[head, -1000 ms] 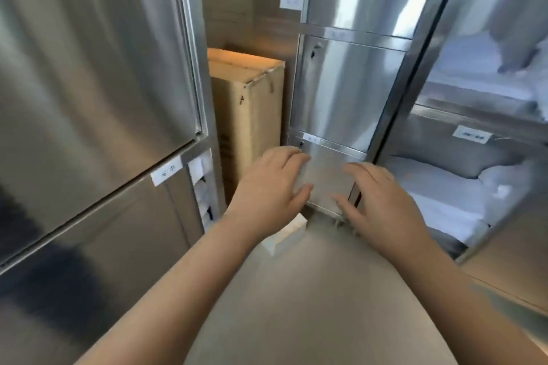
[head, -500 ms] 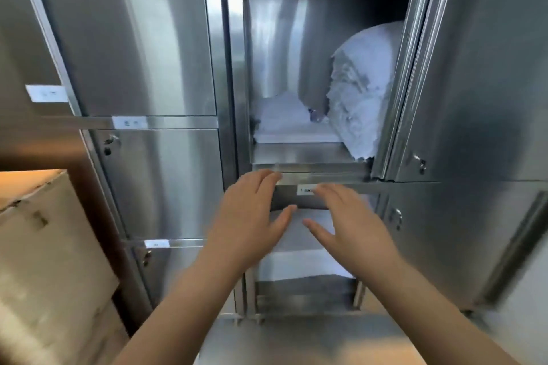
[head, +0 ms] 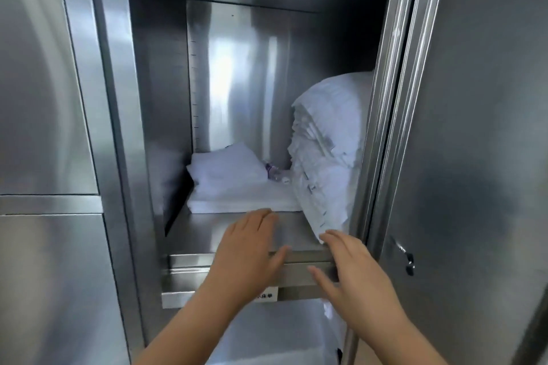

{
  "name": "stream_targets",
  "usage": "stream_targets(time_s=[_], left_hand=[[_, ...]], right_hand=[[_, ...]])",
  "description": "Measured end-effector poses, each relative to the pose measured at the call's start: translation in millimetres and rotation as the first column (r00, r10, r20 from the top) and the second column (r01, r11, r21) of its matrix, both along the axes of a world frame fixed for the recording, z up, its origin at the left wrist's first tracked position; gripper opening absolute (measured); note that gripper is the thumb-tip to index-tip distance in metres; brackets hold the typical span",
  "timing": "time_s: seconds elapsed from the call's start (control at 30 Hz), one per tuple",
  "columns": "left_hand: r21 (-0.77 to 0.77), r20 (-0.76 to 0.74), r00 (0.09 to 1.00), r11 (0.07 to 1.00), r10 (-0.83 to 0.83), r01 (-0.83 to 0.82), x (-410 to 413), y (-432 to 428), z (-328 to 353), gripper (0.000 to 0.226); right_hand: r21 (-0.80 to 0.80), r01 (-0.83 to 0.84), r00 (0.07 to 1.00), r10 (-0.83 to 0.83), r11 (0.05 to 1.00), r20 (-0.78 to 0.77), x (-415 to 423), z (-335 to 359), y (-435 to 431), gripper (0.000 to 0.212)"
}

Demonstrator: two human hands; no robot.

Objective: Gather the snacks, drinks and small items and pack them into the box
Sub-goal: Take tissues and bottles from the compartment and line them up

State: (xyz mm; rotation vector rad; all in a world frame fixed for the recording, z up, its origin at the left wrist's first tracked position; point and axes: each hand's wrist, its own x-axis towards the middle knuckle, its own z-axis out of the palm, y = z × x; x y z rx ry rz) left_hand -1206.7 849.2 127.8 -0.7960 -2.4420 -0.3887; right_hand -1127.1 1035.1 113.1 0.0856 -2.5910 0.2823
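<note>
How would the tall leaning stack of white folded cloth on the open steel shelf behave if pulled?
Probably floppy: the tall white cloth stack is many thin layers with loose edges, so it may sag or fan apart. It leans on the steel shelf, lower corner close to the right hand, so a tug could topple it. Likely hefty, given its bulk.

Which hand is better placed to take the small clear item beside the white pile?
Left, probably: the left hand is open directly before the small clear item; the right hand is at the white pile.
</note>
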Motion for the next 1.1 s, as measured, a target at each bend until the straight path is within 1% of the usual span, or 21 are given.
stream_targets(time_s=[0.1,0.2,0.3,0.4,0.5,0.63,0.77,0.83,1.0,1.1], left_hand=[[0.040,-0.014,0.999,0.998,0.050,-0.049,-44,9,3,0.058],[0.063,-0.010,0.995,0.993,0.099,-0.098,-83,11,4,0.058],[0.078,0.003,0.989,0.986,0.150,-0.150,-118,12,-1,0.058],[0.080,0.014,0.985,0.982,0.172,-0.173,-154,13,-5,0.057],[0.059,-0.008,0.981,0.980,0.193,-0.192,-202,11,-6,0.056],[0.082,0.004,0.975,0.972,0.220,-0.220,-273,4,-9,0.055],[0.140,0.064,0.971,0.961,0.231,-0.238,-346,4,-12,0.059],[0.180,0.104,0.965,0.950,0.241,-0.256,-383,8,-16,0.061],[0.207,0.157,0.948,0.929,0.278,-0.307,-461,20,-28,0.058],[0.207,0.175,0.940,0.923,0.292,-0.325,-503,24,-34,0.055]], right_hand=[[-0.015,-0.057,0.998,0.058,0.998,0.023,-57,4,18,0.059],[0.007,-0.108,0.993,0.108,0.994,0.038,-110,3,27,0.060],[-0.017,-0.136,0.988,0.137,0.991,0.067,-157,-2,31,0.061],[-0.008,-0.171,0.983,0.171,0.985,0.066,-199,-8,32,0.058],[-0.044,-0.208,0.976,0.211,0.977,0.059,-251,-12,31,0.055],[-0.103,-0.209,0.976,0.214,0.972,0.043,-323,-17,20,0.051],[-0.104,-0.207,0.977,0.212,0.973,0.035,-396,-14,7,0.050],[-0.131,-0.190,0.980,0.196,0.973,0.029,-428,-14,2,0.049],[-0.176,-0.206,0.975,0.217,0.962,0.043,-485,-23,4,0.047],[-0.240,-0.190,0.977,0.207,0.952,0.048,-519,-22,8,0.044]])
